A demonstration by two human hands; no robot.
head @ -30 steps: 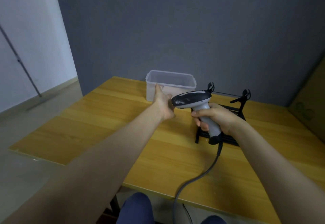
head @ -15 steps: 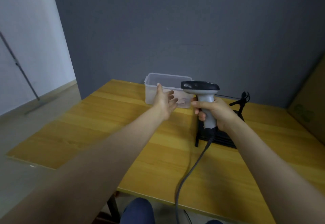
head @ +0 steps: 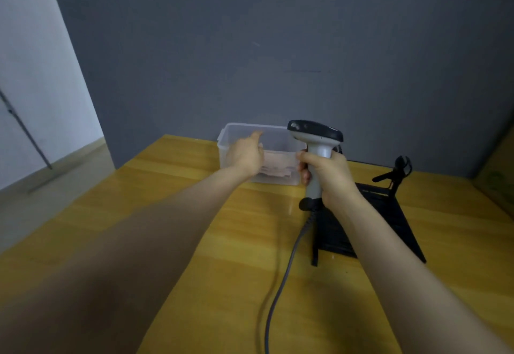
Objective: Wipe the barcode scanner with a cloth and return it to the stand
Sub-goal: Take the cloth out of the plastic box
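- The table (head: 194, 242) filled the lower view, its bare yellow top running from 7 o'clock to 4 o'clock.
- The stand (head: 389, 214), black, lay flat at 3 o'clock of centre, with an empty clip arm (head: 397, 170) rising at its far end. Nothing sat in it.
- The tub (head: 278, 136), clear plastic, stood at 12 o'clock on the far side of the table, just left of the scanner. A pale folded cloth (head: 275, 168) lay on its floor, as far as I could tell through the wall.
- My right hand (head: 328, 175) was clamped around the scanner (head: 317, 142) grip, holding it upright above the table, dark head tipped toward 10 o'clock.
- My left hand (head: 246, 156) reached over the tub's near rim, fingers loosely spread and holding nothing. It was blurred, so I could not tell whether it touched the cloth.
- The cable (head: 281, 275) trailed from the handle's base down toward 6 o'clock and off the table edge.
- My judgement of progress: the scanner was off its stand and in hand, but the cloth was not yet picked up. No wiping was under way, so fetching the cloth, wiping and returning the scanner to the stand all remained.
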